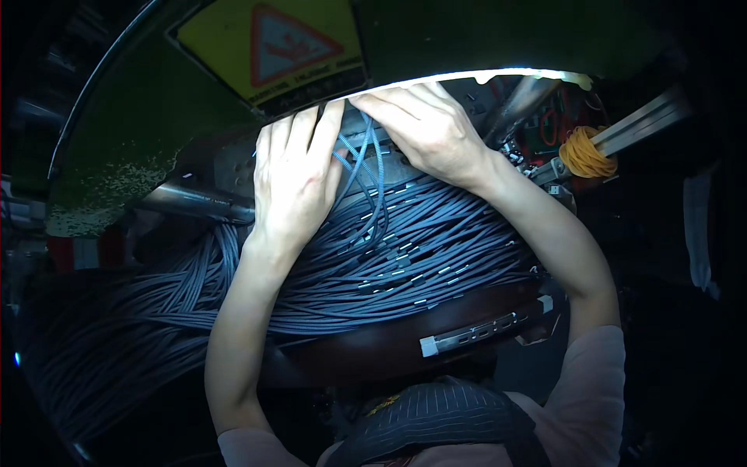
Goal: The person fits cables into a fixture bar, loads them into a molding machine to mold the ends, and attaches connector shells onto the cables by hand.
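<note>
The left hand (292, 175) reaches to the far side of the scene, its back upward and its fingers stretched out side by side, their tips at the lower edge of a green machine cover (482, 39). The right hand (432, 132) is bent in from the right, its fingertips also at that edge, near the left hand but apart from it. Whether either hand is gripping anything cannot be told, as the fingertips are partly hidden. Between the hands, a few loose blue-grey cables (380, 175) loop and cross, running near the left thumb. On the near side of the hands, a broad bundle of similar cables (358, 303) with small pale bands spreads from left to right, over a dark reddish ledge (334, 362). A slotted metal strip (476, 336) lies along that ledge, near right. A yellow warning sign (303, 39) is on the cover, far left of centre. To the right, yellow cord (585, 154) is wound round a pale bar (646, 128); a metal rod (194, 202) is left of the left hand.
</note>
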Tool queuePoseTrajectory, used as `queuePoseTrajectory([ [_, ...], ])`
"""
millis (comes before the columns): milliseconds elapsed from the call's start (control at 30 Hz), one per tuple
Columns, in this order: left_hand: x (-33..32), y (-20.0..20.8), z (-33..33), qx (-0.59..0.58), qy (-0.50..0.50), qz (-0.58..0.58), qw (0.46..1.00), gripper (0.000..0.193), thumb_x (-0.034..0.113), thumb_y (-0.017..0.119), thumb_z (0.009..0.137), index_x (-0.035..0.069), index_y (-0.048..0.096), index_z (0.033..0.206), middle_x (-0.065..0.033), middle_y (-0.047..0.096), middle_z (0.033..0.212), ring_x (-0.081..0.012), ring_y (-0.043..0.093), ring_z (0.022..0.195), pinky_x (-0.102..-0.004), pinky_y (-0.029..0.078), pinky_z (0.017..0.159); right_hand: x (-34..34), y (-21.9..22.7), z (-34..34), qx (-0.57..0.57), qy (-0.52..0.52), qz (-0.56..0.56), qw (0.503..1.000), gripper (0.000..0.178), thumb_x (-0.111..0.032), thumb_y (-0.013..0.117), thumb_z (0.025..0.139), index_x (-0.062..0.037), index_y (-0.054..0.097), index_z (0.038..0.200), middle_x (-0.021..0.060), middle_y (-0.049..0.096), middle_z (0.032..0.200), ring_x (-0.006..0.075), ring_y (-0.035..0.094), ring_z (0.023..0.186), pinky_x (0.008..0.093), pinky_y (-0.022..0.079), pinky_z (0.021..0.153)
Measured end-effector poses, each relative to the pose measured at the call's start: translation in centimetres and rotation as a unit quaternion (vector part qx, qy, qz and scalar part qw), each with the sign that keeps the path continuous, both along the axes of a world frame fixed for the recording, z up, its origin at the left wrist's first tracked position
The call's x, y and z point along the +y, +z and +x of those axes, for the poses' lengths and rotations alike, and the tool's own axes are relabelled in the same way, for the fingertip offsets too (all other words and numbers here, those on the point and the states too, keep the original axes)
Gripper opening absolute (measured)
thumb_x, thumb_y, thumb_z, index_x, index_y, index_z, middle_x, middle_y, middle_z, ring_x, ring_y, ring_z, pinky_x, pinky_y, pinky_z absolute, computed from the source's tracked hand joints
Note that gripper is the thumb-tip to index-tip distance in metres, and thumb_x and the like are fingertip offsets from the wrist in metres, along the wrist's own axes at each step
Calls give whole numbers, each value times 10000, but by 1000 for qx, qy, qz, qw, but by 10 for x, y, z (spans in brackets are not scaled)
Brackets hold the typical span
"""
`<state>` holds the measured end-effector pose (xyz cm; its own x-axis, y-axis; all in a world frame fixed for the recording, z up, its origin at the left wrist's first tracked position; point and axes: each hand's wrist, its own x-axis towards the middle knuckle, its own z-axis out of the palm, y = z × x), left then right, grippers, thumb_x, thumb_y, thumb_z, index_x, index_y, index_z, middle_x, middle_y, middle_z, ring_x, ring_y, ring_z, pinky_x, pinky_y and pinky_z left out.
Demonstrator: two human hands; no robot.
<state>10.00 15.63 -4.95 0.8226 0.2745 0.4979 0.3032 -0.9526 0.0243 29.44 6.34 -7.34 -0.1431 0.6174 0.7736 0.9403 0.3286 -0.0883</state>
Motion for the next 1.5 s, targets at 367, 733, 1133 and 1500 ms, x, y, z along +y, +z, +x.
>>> queuePoseTrajectory([
  [367, 7, -3, 12, -96, 9, 97, 991, 288, 1, 646, 845, -3, 659, 1133, -164, 687, 1102, -315, 665, 1036, -403, 514, 917, 17, 3, -9, -20, -31, 53, 998, 241, -38, 640, 838, -34, 709, 1070, 107, 698, 1080, 252, 642, 1077, 365, 496, 972],
  [733, 21, -20, 2, -117, -40, -17, 992, 418, -60, 625, 841, 1, 631, 1254, -194, 669, 1181, -335, 625, 1153, -437, 470, 1005, 19, -9, 10, -9, -13, 30, 999, 292, -14, 669, 826, -75, 726, 1106, 97, 736, 980, 233, 707, 930, 330, 582, 847],
  [1133, 27, -16, 1, -89, -28, 0, 996, 410, 5, 625, 867, 31, 625, 1276, -174, 665, 1196, -336, 612, 1149, -434, 459, 986, 21, -3, 0, 25, -56, -73, 995, 350, -94, 684, 845, -89, 671, 1195, 114, 673, 1089, 306, 640, 1030, 428, 501, 913],
  [1500, 36, 2, 5, -49, -12, -12, 999, 152, 149, 654, 866, 95, 672, 1007, -105, 686, 806, -290, 684, 779, -403, 553, 664, 26, -2, 4, 37, -19, -45, 998, 271, -62, 645, 855, -56, 701, 1120, 142, 710, 957, 301, 690, 884, 385, 547, 812],
])
